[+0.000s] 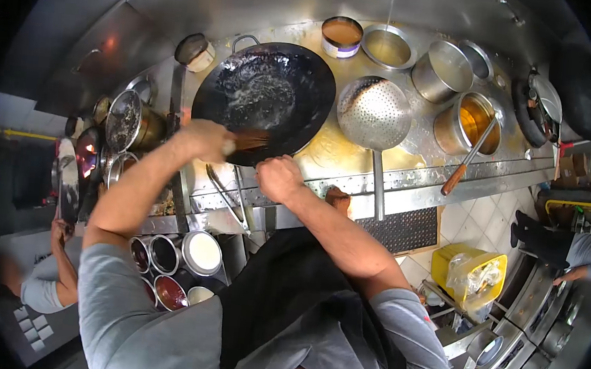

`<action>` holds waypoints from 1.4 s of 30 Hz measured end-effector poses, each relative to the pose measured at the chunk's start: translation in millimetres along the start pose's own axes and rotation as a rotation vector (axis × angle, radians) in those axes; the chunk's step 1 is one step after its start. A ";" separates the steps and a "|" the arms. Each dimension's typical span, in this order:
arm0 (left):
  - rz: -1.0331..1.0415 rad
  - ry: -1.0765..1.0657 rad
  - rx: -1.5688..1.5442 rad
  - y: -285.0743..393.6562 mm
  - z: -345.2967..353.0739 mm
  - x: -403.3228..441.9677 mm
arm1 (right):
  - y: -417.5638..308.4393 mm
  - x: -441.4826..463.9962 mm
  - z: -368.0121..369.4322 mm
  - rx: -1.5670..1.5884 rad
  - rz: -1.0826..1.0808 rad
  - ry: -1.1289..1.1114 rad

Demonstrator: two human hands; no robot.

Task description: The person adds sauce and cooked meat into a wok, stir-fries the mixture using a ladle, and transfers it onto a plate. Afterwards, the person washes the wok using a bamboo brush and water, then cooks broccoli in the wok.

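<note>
A large black wok [266,78] sits tilted on the range, its inside wet with some foamy water. My left hand [205,141], a little smeared by motion, is closed around a brown brush [252,139] whose bristles reach into the wok near its front rim. At that front edge, my right hand [280,179] is closed on the wok; the part inside the fingers is hidden. Metal tongs [228,196] lie just below the two hands. To the right of the wok rests a perforated strainer ladle [374,113], its handle over the counter edge.
Along the back stand an open can [342,34] and a metal bowl [389,47] under a thin spout. Pots [443,71] are at right, one holding amber liquid and a ladle [475,153]. Sauce containers [170,292] sit below left. Other people work at both sides; flames burn at left.
</note>
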State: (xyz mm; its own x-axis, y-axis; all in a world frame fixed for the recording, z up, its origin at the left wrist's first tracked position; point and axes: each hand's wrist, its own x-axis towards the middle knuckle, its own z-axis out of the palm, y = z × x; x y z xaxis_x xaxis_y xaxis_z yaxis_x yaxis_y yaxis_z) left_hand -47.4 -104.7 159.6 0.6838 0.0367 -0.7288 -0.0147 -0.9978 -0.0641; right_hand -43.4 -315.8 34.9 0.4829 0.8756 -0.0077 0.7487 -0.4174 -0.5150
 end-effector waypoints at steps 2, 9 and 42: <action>-0.200 -0.061 0.267 -34.5 -7.7 35.5 | -1.9 -0.1 3.2 0.001 -0.015 0.019; -0.162 0.210 -0.012 8.9 14.4 107.2 | 3.5 -1.9 4.5 -0.057 0.014 0.013; -0.420 0.474 -0.240 -58.2 24.9 117.0 | -13.7 1.3 -2.0 -0.029 0.021 0.029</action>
State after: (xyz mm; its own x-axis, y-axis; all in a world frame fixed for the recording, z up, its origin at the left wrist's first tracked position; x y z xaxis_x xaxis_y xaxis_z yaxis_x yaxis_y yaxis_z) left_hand 15.3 -41.0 61.2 0.8430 0.4505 -0.2940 0.4467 -0.8907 -0.0839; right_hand -52.0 -309.4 43.7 0.5113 0.8594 0.0065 0.7509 -0.4430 -0.4898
